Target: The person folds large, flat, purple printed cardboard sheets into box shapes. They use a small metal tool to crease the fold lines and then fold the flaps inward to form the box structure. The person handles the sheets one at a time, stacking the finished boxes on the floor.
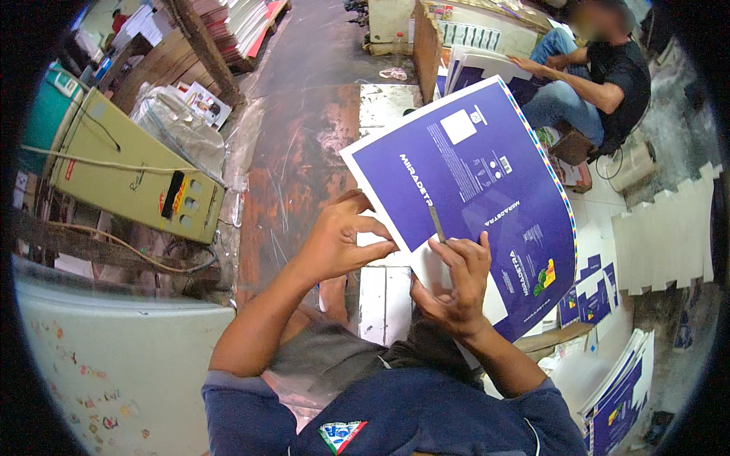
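A large printed cardboard sheet (464,175), purple with white margins, is raised and tilted in front of me. My left hand (346,237) is closed at its left edge, with thumb and forefinger pinched near the lower corner. My right hand (461,283) is closed around a narrow, flat, greyish blade-like tool (436,225), its tip lying over the purple print. The fingers of this hand are bent at the sheet's lower edge, where a white flap shows. What the tool's lower end looks like is hidden in the fingers.
At the upper right a seated person (601,83) handles similar sheets (487,64). Cut purple pieces (593,292) and a stack of sheets (620,395) lie to my right. On the left are a yellowish metal cabinet (129,171) and a pale rounded surface (122,357).
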